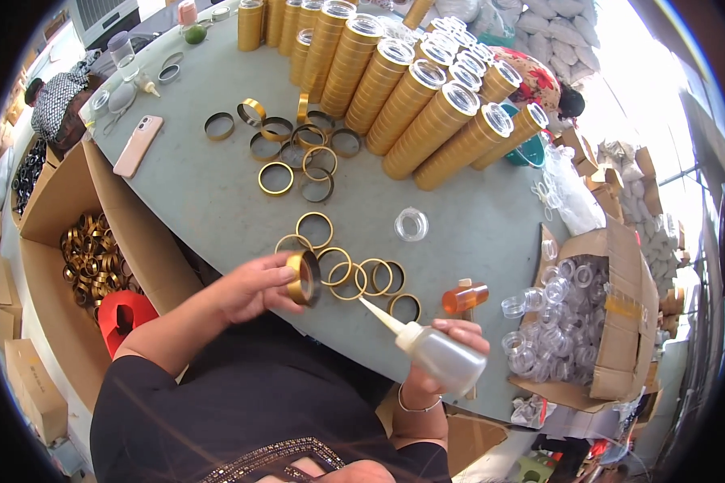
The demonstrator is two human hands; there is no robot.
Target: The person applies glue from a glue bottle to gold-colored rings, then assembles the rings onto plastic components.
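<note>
My left hand (258, 283) grips a gold ring (304, 278) by its edge, tilted on its side above the near edge of the table. In my right hand (462, 336) is a translucent squeeze bottle (447, 357) with a long pale nozzle pointing up and left. Its tip is apart from the held ring. Several loose gold rings (314, 229) lie overlapping just beyond both hands. One clear plastic ring (411, 224) rests alone farther right. A mallet with an orange head (465, 298) lies beside my right hand, its handle partly hidden by it.
Tall stacks of gold rings topped with clear rings (461, 98) stand at the back; more loose rings (275, 178) lie before them. A phone (138, 146) is at left. Cardboard boxes hold gold rings (95, 256) at left and clear rings (557, 322) at right. Other people bend nearby.
</note>
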